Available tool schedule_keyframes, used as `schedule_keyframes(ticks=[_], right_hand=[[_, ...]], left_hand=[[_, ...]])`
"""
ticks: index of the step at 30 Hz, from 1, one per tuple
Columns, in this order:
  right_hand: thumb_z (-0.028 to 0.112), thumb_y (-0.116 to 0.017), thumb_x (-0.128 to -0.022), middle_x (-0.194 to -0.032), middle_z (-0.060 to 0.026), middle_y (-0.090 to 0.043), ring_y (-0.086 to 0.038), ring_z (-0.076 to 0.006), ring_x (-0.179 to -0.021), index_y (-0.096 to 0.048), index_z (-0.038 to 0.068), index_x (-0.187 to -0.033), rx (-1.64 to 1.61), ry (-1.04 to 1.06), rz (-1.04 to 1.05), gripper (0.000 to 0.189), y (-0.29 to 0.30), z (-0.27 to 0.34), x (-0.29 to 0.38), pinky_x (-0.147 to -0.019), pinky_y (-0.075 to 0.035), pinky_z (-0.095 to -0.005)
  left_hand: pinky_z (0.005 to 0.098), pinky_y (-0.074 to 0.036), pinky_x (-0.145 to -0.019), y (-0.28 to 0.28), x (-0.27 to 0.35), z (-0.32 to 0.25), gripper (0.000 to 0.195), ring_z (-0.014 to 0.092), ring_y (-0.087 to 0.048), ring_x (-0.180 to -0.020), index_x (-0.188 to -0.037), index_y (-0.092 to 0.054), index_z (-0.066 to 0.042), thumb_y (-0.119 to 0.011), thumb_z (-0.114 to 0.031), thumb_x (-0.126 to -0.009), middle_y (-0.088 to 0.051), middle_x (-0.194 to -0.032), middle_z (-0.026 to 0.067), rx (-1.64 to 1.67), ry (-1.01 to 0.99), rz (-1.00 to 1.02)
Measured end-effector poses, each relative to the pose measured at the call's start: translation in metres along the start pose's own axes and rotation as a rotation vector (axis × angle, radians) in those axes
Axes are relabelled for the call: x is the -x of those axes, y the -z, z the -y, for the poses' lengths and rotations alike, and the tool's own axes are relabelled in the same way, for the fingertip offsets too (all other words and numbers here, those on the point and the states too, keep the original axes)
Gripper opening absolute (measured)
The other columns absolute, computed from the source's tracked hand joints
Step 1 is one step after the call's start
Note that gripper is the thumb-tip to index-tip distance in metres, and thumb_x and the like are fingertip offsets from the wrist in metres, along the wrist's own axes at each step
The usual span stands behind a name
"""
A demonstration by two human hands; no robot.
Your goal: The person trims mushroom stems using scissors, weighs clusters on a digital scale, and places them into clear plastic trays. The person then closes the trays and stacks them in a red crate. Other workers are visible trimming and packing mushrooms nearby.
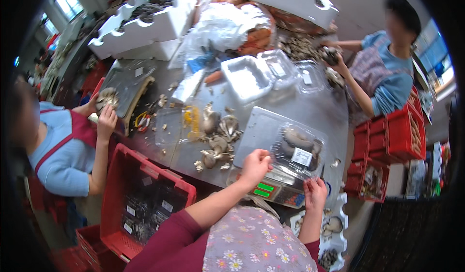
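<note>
A clear plastic clamshell pack (296, 144) of mushrooms, with a white label on its lid, sits on the metal platform (249, 124) of a digital scale. My left hand (257, 166) is beside the pack's left edge, its fingers curled together. Whether anything is pinched there is unclear. At the pack's front right corner, my right hand (315, 191) has its fingertips close to the plastic rim, and I cannot tell if they grip it. Below the platform, the scale's green-lit display (263, 189) shows between my forearms. Loose oyster mushrooms (218, 144) lie left of the scale.
A red crate (149, 163) holding labelled packs stands at the left. White trays (247, 79) and open clamshells (278, 68) lie beyond the scale. Co-workers handle mushrooms at left and right. Red crates (403, 132) are stacked at right. Scissors (143, 121) lie on the table.
</note>
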State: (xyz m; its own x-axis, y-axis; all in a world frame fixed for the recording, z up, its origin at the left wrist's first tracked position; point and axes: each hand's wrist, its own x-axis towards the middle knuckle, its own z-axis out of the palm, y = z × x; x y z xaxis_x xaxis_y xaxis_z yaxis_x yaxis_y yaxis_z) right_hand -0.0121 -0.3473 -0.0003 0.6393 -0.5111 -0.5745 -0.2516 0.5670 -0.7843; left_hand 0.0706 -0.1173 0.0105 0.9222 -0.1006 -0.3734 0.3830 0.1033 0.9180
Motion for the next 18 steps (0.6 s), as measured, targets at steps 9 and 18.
schedule_keyframes(ticks=[9, 18], right_hand=[[0.011, -0.064, -0.089, -0.091, -0.0054, -0.063, -0.064, -0.0198, -0.086, -0.057, 0.006, -0.108, 0.003, -0.13, 0.018, 0.021, -0.005, 0.018, 0.008, -0.079, -0.056, -0.0363], [0.004, -0.062, -0.091, -0.092, -0.0068, -0.064, -0.065, -0.0204, -0.085, -0.058, 0.003, -0.101, 0.044, -0.089, 0.138, 0.011, 0.003, 0.015, 0.004, -0.081, -0.057, -0.0383]], left_hand=[[0.031, -0.054, -0.064, 0.011, -0.006, -0.017, 0.042, 0.02, -0.071, -0.073, -0.113, -0.055, 0.007, -0.069, -0.026, -0.09, -0.069, -0.087, 0.0157, -0.099, -0.007, 0.041], [0.0295, -0.057, -0.068, 0.016, -0.016, -0.008, 0.028, 0.018, -0.069, -0.081, -0.109, -0.057, 0.007, -0.066, -0.014, -0.091, -0.066, -0.093, 0.013, 0.011, 0.151, 0.053]])
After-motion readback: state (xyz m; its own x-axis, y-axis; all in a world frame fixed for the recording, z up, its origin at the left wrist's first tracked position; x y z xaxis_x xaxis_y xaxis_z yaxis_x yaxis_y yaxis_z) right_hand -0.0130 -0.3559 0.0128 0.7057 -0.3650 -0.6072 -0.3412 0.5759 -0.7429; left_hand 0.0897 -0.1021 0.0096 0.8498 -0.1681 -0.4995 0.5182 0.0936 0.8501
